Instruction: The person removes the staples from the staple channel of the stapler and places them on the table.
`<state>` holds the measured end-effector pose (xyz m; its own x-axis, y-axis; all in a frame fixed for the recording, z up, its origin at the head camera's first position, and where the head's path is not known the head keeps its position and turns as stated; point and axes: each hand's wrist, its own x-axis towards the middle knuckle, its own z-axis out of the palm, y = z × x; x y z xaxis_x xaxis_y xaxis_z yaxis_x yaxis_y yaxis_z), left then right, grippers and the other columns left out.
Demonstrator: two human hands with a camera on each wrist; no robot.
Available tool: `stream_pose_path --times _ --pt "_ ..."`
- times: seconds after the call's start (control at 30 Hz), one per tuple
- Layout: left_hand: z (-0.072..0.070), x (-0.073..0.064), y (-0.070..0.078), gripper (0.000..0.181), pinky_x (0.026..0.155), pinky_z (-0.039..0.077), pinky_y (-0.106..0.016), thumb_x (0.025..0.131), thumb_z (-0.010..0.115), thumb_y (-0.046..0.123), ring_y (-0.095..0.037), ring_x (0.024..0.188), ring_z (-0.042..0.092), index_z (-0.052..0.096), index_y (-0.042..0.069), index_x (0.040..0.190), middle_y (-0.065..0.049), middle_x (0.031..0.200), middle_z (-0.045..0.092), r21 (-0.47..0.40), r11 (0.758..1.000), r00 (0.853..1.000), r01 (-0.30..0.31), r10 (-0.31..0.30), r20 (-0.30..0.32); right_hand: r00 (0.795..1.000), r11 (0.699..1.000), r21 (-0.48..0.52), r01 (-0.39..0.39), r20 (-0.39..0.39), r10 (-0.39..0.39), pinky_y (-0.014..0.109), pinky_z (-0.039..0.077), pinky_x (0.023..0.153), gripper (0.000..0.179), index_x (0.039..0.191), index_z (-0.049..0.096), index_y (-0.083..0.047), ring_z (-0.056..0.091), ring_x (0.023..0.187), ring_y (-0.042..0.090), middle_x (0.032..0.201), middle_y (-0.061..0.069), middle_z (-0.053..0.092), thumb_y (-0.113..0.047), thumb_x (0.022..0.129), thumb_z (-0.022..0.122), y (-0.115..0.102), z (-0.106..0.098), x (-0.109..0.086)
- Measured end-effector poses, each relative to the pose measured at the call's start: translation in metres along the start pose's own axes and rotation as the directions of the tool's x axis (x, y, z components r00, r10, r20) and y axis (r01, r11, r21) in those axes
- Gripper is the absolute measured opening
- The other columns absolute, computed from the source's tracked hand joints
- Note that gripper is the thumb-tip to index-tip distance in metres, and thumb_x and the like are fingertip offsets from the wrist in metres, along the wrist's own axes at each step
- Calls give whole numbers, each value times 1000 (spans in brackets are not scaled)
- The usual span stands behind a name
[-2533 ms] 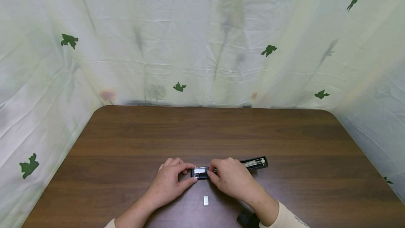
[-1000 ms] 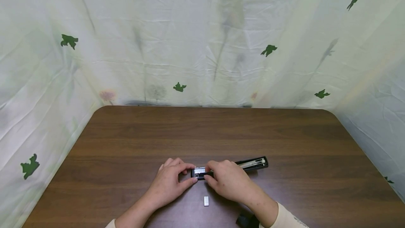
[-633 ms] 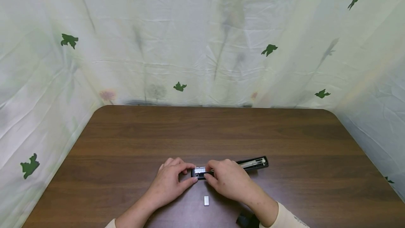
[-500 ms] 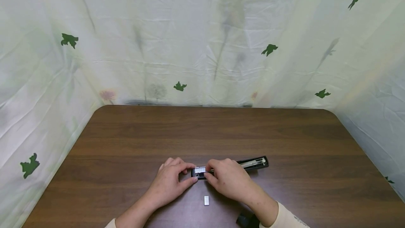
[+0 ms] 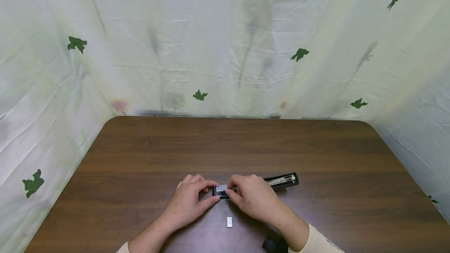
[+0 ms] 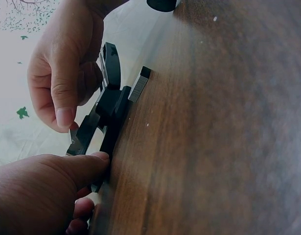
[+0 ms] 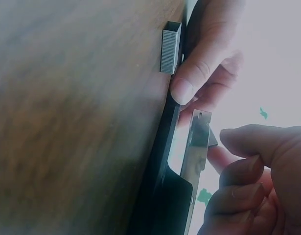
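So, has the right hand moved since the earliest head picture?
Yes, slightly: the right hand has its fingertips further left along the stapler, nearer the left hand, judged against the unmoved loose staples on the table.

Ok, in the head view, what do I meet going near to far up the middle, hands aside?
Staples → stapler → far table edge → curtain.

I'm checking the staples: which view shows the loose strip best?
The right wrist view: the staple strip appears largest, ridges distinct. The left wrist view shows it smaller; the head view, only a pale rectangle.
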<state>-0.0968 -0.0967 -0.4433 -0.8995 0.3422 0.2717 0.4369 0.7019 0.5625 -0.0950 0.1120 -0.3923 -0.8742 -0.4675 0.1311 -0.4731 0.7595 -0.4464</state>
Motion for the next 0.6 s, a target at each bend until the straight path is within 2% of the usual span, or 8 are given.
stream_pose_path --times 0.4,0.6 --pt "0 0 1 31 69 30 -28 72 77 42 -1 76 39 68 30 99 19 76 48 2 1000 1000 1 -1 -2 1000 999 38 -7 21 6 23 31 38 8 88 64 -22 37 39 1 50 -15 42 -30 88 62 -1 0 1" --pt "0 -1 1 30 69 30 -28 72 77 41 -1 76 38 68 31 99 20 76 48 4 1000 1000 -1 1 -4 1000 1000 30 -4 -3 4 23 30 39 7 87 65 -23 37 41 1 51 -15 42 -29 87 63 -1 1 1"
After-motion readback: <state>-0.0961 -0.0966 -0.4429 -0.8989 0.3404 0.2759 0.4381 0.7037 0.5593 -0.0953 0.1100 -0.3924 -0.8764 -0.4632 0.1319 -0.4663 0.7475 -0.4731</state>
